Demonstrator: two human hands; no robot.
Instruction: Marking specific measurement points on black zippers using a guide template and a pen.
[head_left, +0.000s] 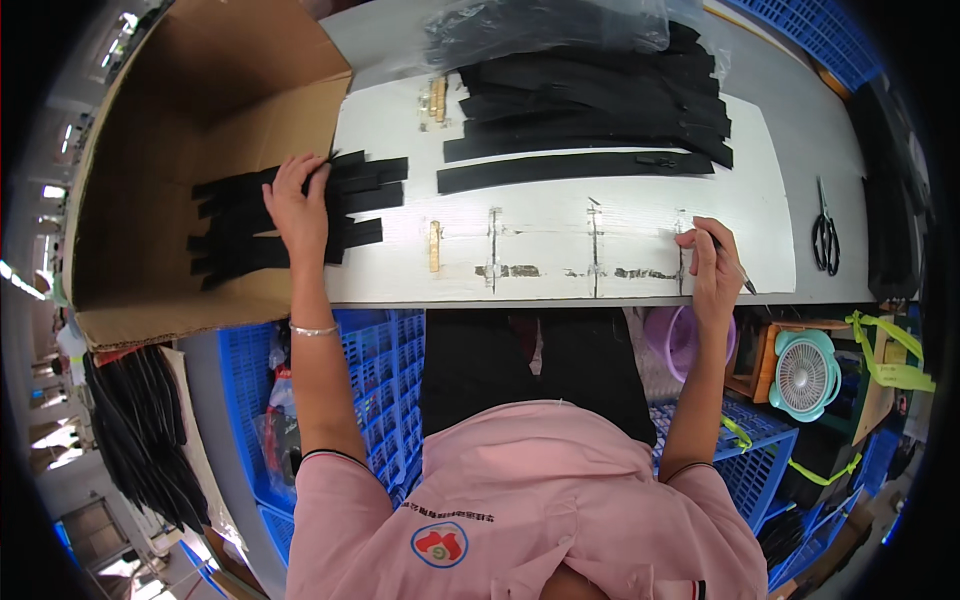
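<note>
Black zippers (362, 183) lie in two loose groups across the white board's left end and into the open cardboard box (212, 319). My left hand (298, 205) is over the upper group, thumb and fingers closed at a zipper's edge. My right hand (712, 270) is at the board's right part, fingers curled round a dark pen (744, 278) whose end points down to the right. A single zipper (570, 171) with its slider lies straight across the board, below a large pile of black zippers (590, 95).
Pen marks and tape stand on the white board (545, 235). Black-handled scissors (825, 240) lie to the right. Clear plastic (545, 25) covers the pile's far side. Below the table are blue crates (385, 390), a purple basket (683, 340) and a teal fan (805, 375).
</note>
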